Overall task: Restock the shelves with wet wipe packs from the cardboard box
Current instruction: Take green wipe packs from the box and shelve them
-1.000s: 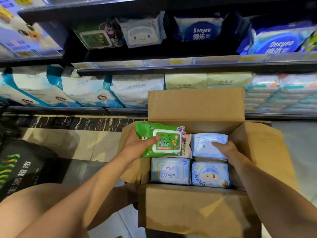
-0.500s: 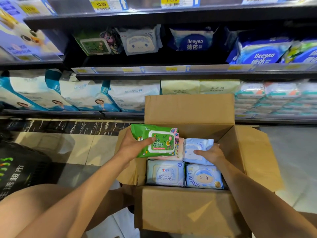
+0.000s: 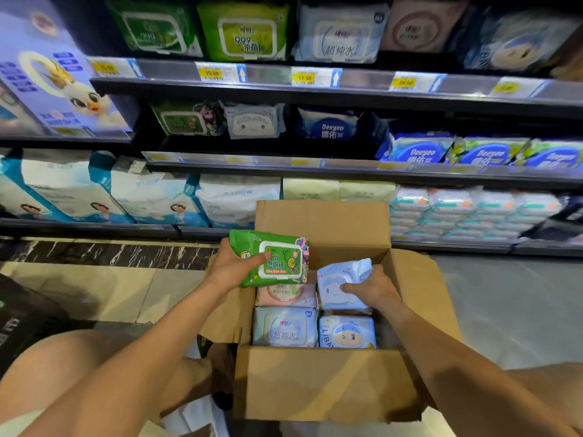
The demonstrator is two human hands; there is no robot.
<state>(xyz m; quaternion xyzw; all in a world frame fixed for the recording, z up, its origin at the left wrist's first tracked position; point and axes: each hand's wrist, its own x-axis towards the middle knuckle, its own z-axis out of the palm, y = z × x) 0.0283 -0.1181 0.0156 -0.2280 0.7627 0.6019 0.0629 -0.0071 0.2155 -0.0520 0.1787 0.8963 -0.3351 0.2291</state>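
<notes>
Two packs held at the cardboard box (image 3: 321, 383). My left hand (image 3: 233, 272) gripped the green pack (image 3: 274, 258); my right hand (image 3: 373, 288) grasped the pale-blue pack (image 3: 336, 283).

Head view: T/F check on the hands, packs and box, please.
1. The left grip holds a green pack over the box's left side. True.
2. The right grip is empty. False: its fingers curl round a pale blue pack, which sits tilted inside the box.
3. The cardboard box is closed. False: its flaps stand open and packs show inside.
4. A pink pack lies in the box, partly under the green pack. True.
5. The shelves are bare. False: they hold rows of packs.
</notes>
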